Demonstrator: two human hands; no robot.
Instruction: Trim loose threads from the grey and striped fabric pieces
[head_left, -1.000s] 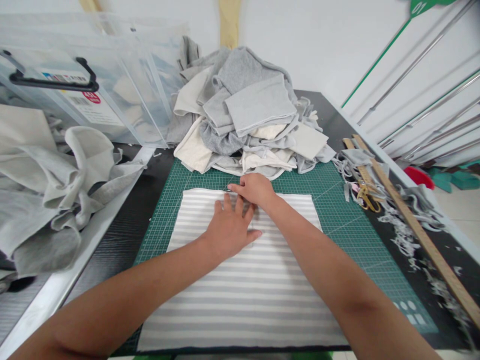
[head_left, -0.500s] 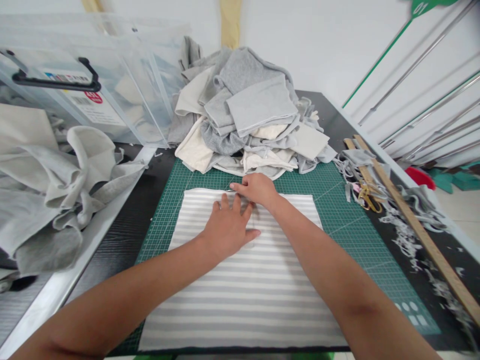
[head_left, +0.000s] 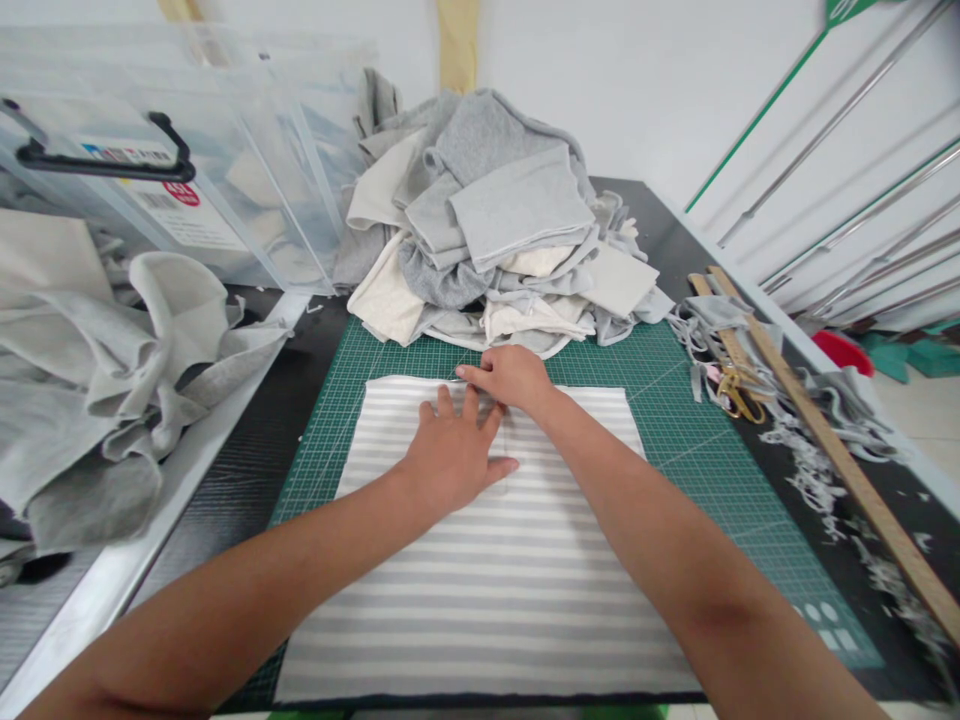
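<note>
Lying flat across the green cutting mat (head_left: 675, 420), filling most of its middle: a grey-and-white striped fabric (head_left: 487, 590), its far edge just short of the heap of grey and cream fabric pieces (head_left: 495, 220). Resting palm-down on the striped fabric near that far edge: the left hand (head_left: 454, 450), fingers spread and flat, gripping nothing. Curling just beyond it and touching it: the right hand (head_left: 510, 375), fingertips pinching at the fabric's far edge around something small and unclear. Lying well off to the right: a wooden ruler (head_left: 825, 440) and scissors (head_left: 739, 395) among fabric trimmings (head_left: 814, 470).
</note>
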